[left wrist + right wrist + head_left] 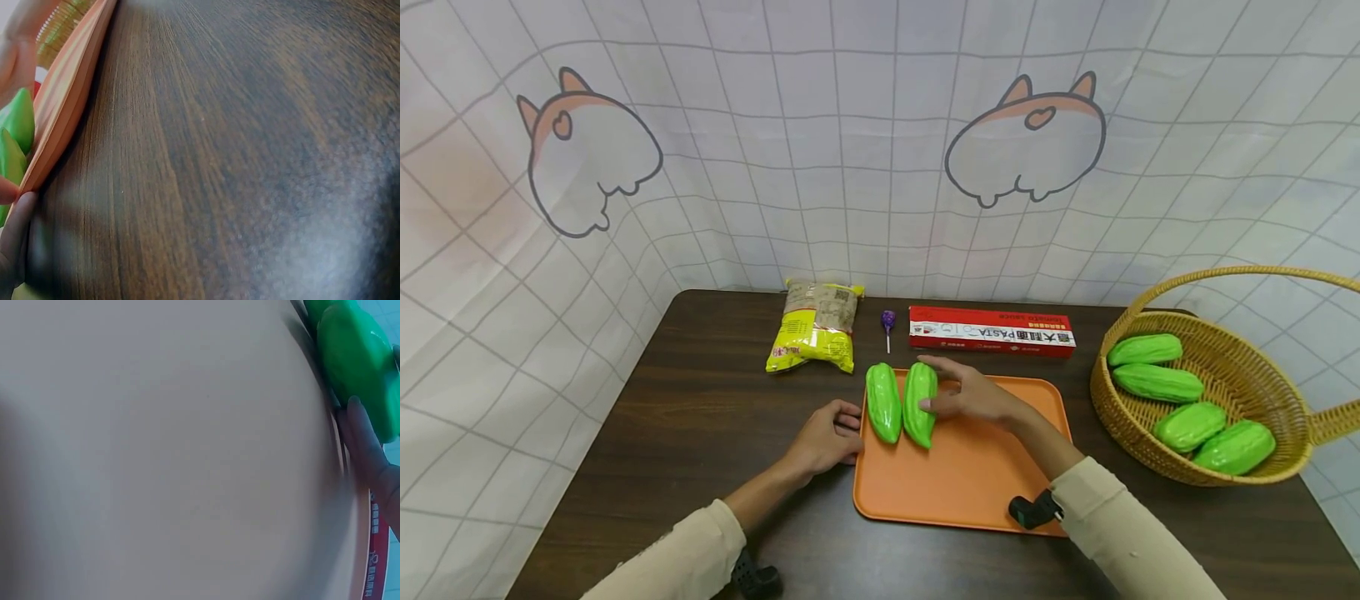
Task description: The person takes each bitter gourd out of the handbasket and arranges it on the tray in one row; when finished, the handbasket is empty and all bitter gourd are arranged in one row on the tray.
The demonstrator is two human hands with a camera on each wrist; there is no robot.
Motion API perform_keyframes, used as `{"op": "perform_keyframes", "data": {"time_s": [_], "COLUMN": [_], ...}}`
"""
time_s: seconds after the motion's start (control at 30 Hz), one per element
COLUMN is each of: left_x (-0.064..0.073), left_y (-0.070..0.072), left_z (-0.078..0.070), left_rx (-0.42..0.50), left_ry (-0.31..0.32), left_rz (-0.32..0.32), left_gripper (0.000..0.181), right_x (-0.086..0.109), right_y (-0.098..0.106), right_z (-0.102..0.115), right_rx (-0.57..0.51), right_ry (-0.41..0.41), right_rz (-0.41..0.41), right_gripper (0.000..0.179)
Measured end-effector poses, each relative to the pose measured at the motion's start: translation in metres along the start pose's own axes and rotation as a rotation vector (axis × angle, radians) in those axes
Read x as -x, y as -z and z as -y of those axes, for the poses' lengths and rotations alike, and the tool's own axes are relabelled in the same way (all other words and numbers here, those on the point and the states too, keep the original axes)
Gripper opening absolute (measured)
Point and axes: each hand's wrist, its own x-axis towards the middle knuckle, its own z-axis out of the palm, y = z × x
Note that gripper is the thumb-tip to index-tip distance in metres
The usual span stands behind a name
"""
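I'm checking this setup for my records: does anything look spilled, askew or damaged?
Nothing looks spilled or damaged. The only mild oddity is the red box behind the tray: its lettering appears upside down in the head view. The two gourds on the tray lie neatly side by side.

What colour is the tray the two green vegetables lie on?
Orange; the tray shows best in the head view.
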Motion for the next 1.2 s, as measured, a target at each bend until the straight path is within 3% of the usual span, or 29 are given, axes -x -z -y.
{"op": "perform_keyframes", "data": {"time_s": [0.37,1.2], "left_x": [0.0013,0.0015], "left_y": [-0.0006,0.0000], "left_z": [-0.0007,-0.0010], "left_rx": [0.009,-0.002], "left_ry": [-0.018,-0.018], "left_rz": [-0.007,0.005], "left_gripper": [0.051,0.050], "right_x": [-0.0009,0.0000], "right_y": [-0.0016,0.0004], "right_z": [0.0033,0.0039], "right_rx": [0.017,0.007], "right_ry": [-0.014,-0.019], "right_rz": [-0.026,-0.066], "right_gripper": [0.085,0.076]}}
